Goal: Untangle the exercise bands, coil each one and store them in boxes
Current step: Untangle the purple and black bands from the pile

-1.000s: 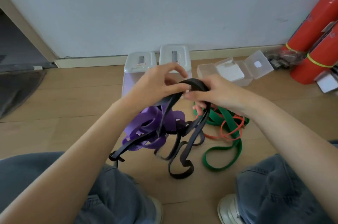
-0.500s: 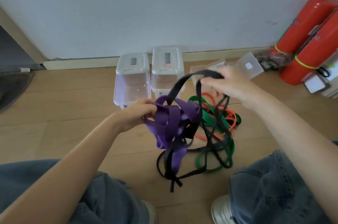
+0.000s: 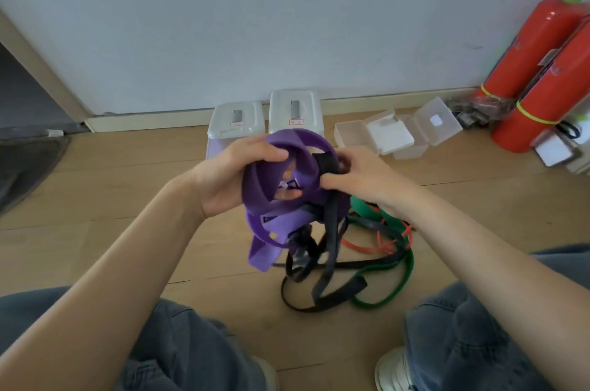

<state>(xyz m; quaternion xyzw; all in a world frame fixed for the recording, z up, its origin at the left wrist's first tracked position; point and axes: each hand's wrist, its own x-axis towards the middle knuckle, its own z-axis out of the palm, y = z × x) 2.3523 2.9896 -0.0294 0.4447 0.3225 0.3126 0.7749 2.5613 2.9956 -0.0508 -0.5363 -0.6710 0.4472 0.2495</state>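
- Nearest you, at 6 o'clock, loops of the black band (image 3: 322, 291) trail on the wooden floor (image 3: 95, 199) between your knees; it looks light, limp and rubbery, so judge it likely to cling to the other bands rather than slide free
- At 4 o'clock of that, the green band (image 3: 392, 282) and the thin orange band (image 3: 364, 248) lie on the floor, crossed by the black one; expect them to stretch if you tug, so lift loops over, do not pull
- Your left hand (image 3: 223, 180) grips the purple band (image 3: 274, 199), thumb hooked over its top loop; this band is wide, soft and floppy, and is best held where several turns stack together
- Your right hand (image 3: 357, 176) pinches a fold of the black band just at 3 o'clock of the purple loops, fingers curled on it
- Against half a second ago, your hands have closed together: the right hand was then out at 2 o'clock holding the black band high and wide, and the purple bundle hung lower; now it is raised and opened into rings
- Farther, at 12 o'clock, two lidded boxes (image 3: 265, 119) stand by the wall; at 1 o'clock open clear boxes (image 3: 392, 135) wait, holding no band yet
- Farthest, at 2 o'clock, red extinguishers (image 3: 536, 71) lean on the wall
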